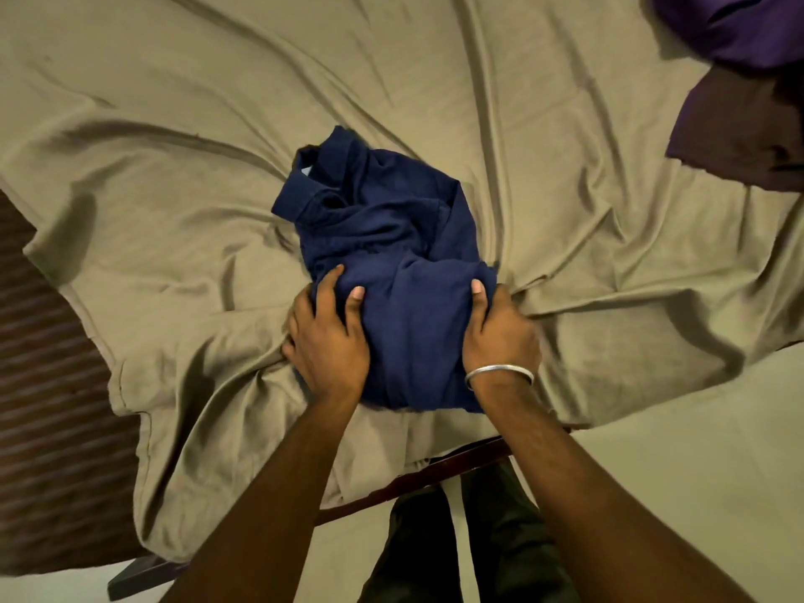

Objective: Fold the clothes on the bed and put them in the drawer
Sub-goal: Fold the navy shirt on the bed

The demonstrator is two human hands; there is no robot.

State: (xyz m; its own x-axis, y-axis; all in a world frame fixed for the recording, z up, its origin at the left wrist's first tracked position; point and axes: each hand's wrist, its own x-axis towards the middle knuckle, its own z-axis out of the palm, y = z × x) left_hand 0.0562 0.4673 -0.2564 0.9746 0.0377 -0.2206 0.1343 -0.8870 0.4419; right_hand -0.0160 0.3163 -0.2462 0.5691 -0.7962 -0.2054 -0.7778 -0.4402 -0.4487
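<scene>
A navy blue collared shirt [387, 237] lies folded into a narrow bundle in the middle of the bed, its collar pointing to the far left. My left hand [328, 337] grips the near left side of the bundle, thumb on top and fingers tucked at the edge. On the near right side my right hand [500, 332], with a silver bangle on the wrist, holds the shirt the same way. The fingers of both hands are partly hidden under the fabric.
The wrinkled beige bedsheet [174, 167] covers the bed and hangs over its near edge. A purple garment [739, 28] and a dark maroon one [735, 124] lie at the far right. Below are a dark wooden bed frame [417, 476], my legs and pale floor.
</scene>
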